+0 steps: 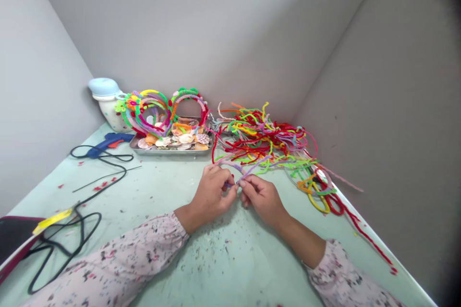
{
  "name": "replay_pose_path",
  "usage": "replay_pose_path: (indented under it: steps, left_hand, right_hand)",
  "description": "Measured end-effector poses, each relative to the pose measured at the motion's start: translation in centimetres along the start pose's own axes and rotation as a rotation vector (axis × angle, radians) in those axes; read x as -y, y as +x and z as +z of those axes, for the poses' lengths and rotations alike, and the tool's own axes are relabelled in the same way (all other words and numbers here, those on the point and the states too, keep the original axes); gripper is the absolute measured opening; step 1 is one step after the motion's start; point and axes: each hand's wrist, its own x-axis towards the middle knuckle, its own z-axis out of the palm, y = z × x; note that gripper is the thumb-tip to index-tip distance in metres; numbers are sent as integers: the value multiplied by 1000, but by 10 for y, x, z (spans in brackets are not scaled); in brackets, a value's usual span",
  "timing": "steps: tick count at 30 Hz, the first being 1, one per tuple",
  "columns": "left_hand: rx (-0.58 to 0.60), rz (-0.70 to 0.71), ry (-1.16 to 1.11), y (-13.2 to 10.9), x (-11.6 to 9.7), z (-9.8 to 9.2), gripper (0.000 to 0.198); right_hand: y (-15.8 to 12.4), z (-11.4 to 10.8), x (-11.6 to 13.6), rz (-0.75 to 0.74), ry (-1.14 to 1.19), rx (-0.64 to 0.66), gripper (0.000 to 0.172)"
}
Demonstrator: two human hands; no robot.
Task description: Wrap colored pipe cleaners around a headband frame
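Near the middle of the pale green table, my left hand [215, 191] is closed on a purple fuzzy stem [257, 167]. My right hand [262, 196] pinches the same stem just to the right, and the fingertips of both hands almost meet. One end of the stem sticks up and to the right above my right hand. A purple and pink curved piece [236, 166] shows just beyond my fingers, partly hidden by my left hand. Behind it lies a tangled pile of colourful fuzzy stems [259, 141].
A metal tray [173, 152] holds shells and colourful fuzzy headbands [147, 115]. Left of it are a blue glue gun [104, 145] with a looping black cord and a white bottle [113, 110] with a blue lid. Red and yellow loops [319, 201] lie at the right edge.
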Motion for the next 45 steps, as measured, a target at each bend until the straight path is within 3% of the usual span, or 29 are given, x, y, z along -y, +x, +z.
replay_pose_path:
  steps: [31,45]
  left_hand:
    - [-104,-80,2,0,-1,-2,12]
    - [-74,-97,-33,-1,-1,-2,8]
  right_hand:
    - [-1,1,4,-3,-57,15,18]
    - [-1,1,2,-31,-81,-28,23]
